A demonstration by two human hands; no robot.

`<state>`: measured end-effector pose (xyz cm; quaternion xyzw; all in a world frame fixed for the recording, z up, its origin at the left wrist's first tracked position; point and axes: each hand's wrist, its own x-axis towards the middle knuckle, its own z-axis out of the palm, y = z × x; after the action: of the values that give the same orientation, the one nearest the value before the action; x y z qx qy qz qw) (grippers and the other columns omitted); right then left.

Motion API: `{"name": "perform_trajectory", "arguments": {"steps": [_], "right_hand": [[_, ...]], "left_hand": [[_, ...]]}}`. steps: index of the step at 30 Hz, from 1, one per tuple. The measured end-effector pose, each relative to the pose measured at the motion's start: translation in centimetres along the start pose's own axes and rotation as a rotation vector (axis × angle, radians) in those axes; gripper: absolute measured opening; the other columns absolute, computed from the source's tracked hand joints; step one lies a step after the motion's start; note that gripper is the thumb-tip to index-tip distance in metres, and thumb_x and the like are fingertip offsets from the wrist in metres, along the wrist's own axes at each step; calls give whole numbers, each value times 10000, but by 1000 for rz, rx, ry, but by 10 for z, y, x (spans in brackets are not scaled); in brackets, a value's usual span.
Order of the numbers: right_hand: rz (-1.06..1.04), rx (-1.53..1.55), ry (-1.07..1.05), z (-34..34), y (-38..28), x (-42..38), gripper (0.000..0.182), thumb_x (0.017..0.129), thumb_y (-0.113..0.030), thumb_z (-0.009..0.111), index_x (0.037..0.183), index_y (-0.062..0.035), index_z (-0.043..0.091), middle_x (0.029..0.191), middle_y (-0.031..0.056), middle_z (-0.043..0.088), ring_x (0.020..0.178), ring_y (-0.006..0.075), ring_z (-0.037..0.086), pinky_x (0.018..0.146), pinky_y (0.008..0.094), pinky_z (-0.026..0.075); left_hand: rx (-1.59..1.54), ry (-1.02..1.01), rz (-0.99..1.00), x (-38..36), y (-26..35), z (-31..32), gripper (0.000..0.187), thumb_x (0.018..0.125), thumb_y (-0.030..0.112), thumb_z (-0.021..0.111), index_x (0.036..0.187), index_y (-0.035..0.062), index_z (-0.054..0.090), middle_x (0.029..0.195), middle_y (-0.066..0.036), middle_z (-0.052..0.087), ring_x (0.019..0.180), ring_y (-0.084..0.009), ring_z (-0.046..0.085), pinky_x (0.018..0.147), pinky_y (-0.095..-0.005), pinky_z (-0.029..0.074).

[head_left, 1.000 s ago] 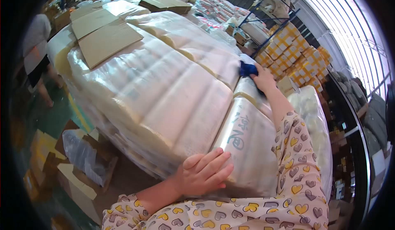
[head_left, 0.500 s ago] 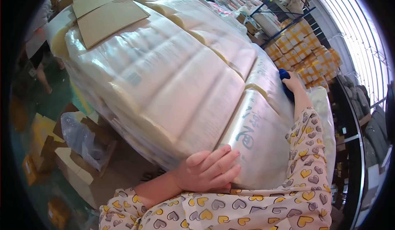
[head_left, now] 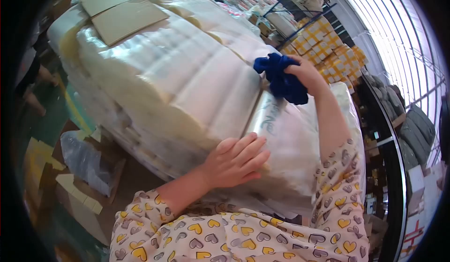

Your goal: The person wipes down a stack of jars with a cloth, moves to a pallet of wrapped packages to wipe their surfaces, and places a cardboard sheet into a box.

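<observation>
A bunched dark-blue cloth (head_left: 286, 81) hangs from my right hand (head_left: 307, 77), whose fingers are closed on it above the far part of the plastic-wrapped packs. My left hand (head_left: 239, 161) lies with its fingers stretched out at the near edge of a wrapped pack with blue-green lettering (head_left: 269, 121); it holds nothing. Left of that pack spreads a wide stack of puffy, clear-wrapped white rolls or packs (head_left: 187, 84). Their contents are hard to make out under the shiny film.
Flattened cardboard (head_left: 126, 18) rests on top of the stack. Open cartons (head_left: 86, 201) and a clear plastic bag (head_left: 86, 159) are on the left floor. Yellow-and-white boxes (head_left: 328, 51) are piled behind. A dark shelf edge (head_left: 398, 177) runs along the right. A person's legs (head_left: 37, 93) show at left.
My right hand has brought the blue cloth leftward and nearer, off the far right side, so more of it shows. My left hand stays at the near edge. The view has shifted slightly.
</observation>
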<state>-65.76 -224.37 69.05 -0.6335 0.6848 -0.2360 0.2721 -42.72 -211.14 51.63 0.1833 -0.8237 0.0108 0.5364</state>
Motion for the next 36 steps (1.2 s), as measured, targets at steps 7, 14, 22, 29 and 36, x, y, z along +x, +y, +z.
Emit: {"name": "perform_trajectory", "arguments": {"steps": [7, 14, 22, 29, 36], "right_hand": [[4, 115, -96, 13, -61, -31, 436, 744, -151, 608, 1157, -34, 530, 1001, 78, 595, 848, 139, 581, 737, 248, 478], [-166, -395, 42, 81, -18, -8, 833, 713, -538, 618, 1309, -12, 367, 1283, 212, 432, 1183, 303, 426, 991, 339, 317], [-263, -490, 29, 99, -28, -22, 677, 655, -410, 669, 1231, -98, 497, 1165, 189, 531, 1065, 297, 524, 906, 356, 404], [-565, -595, -10, 148, -74, -123, 641, 624, -302, 715, 1213, -164, 503, 1104, 184, 515, 986, 357, 522, 852, 399, 428], [-778, -593, 191, 170, -90, -32, 421, 669, -275, 680, 1071, -172, 609, 1126, 152, 513, 1058, 340, 465, 880, 392, 418]], "left_hand": [[-258, 20, 50, -10, -8, -21, 440, 695, 169, 647, 1115, 116, 526, 1159, -85, 521, 1090, -245, 495, 896, -380, 367], [-353, 74, -277, -66, -8, -67, 428, 701, 68, 626, 1115, 74, 516, 1150, -127, 509, 1072, -336, 479, 909, -423, 378], [-131, 232, -689, -84, -21, -54, 526, 720, 87, 621, 1208, 52, 428, 1272, -192, 352, 1169, -391, 345, 949, -446, 305], [30, 351, -541, -63, -52, -60, 522, 731, 101, 608, 1213, 42, 418, 1288, -199, 339, 1201, -402, 315, 975, -465, 269], [-10, 380, -536, -61, -61, -34, 519, 754, 109, 576, 1238, 25, 408, 1299, -197, 331, 1212, -387, 309, 1008, -448, 247]]}}
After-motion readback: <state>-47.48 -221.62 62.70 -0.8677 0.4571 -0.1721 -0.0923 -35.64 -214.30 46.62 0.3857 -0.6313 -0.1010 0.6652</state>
